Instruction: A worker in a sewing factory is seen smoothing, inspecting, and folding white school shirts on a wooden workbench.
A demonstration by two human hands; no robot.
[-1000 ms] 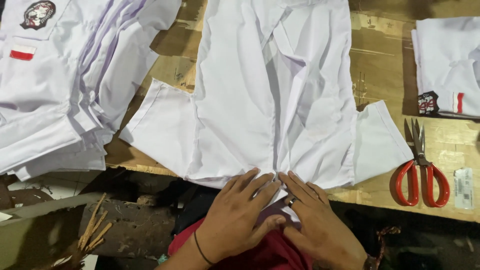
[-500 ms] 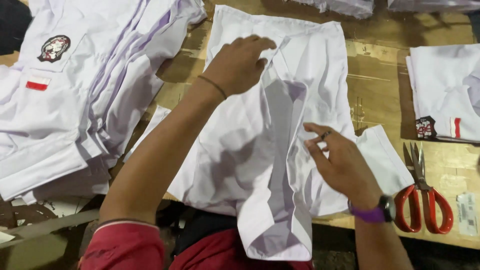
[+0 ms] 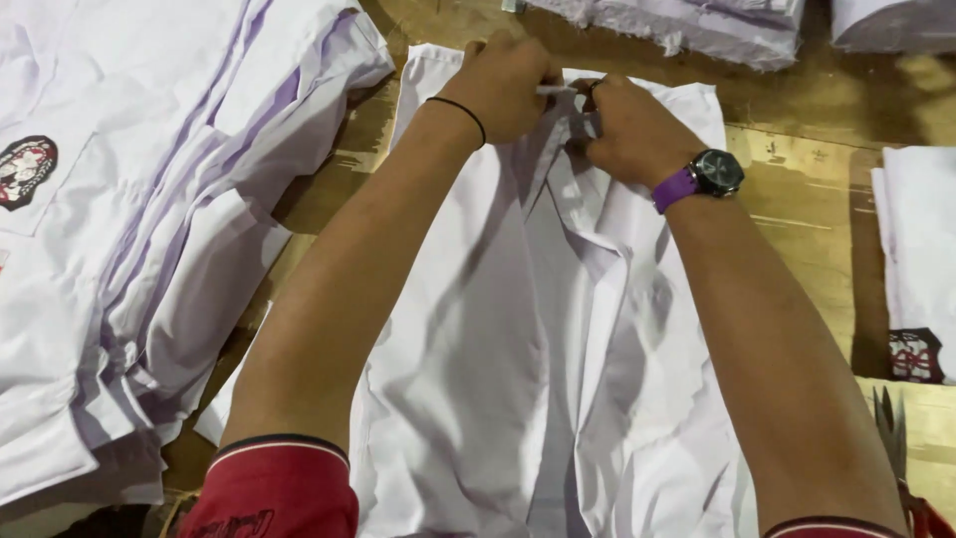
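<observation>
From up here I look down along both forearms to the far end of a white shirt (image 3: 518, 399) that lies spread flat on the wooden desk (image 3: 797, 199), its front opening running as a long crease down the middle toward me. My left hand (image 3: 503, 85) is closed in a pinch on the fabric at the top edge, near what I take to be the collar, and my right hand (image 3: 622, 130) is clenched on the same stretch of cloth just beside it, so the two hands almost touch. Gripping that close together looks like a way to line up the two halves of the opening and keep the top edge taut, though I cannot tell whether a button sits between the fingers. A thin black band (image 3: 460, 108) circles the left wrist and a watch with a purple strap (image 3: 705, 177) sits on the right. To the left, a stack of white shirts (image 3: 129, 249) is heaped in layers, one showing a dark round badge (image 3: 25, 171). Folded white garments (image 3: 697, 25) lie along the far edge, another folded shirt (image 3: 916, 259) rests at the right, and the tips of scissors (image 3: 889, 438) poke in near the right edge.
</observation>
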